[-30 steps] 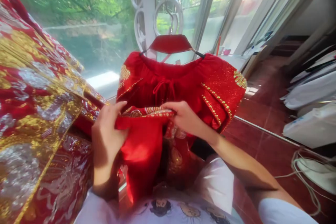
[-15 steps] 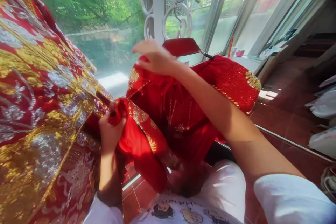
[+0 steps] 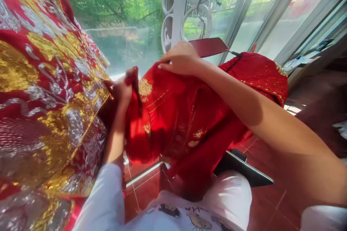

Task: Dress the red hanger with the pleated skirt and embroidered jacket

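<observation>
White shirt (image 3: 148,222), short sleeves (image 3: 104,187) — cartoon heads (image 3: 200,221) across front, dark lettering (image 3: 196,209) (partly legible), white trousers (image 3: 230,195), bare forearms (image 3: 238,103)

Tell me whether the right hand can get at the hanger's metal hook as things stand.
Probably yes: the right hand is at the top of the red garment, close below the metal hook, and nothing visible blocks the way, though depth is hard to judge.

Left grip (image 3: 124,89) on red garment (image 3: 187,115)

Green foliage (image 3: 116,3) shows through a window (image 3: 121,45) beside a white scrolled post (image 3: 179,11), above reddish floor tiles (image 3: 146,188).
</observation>
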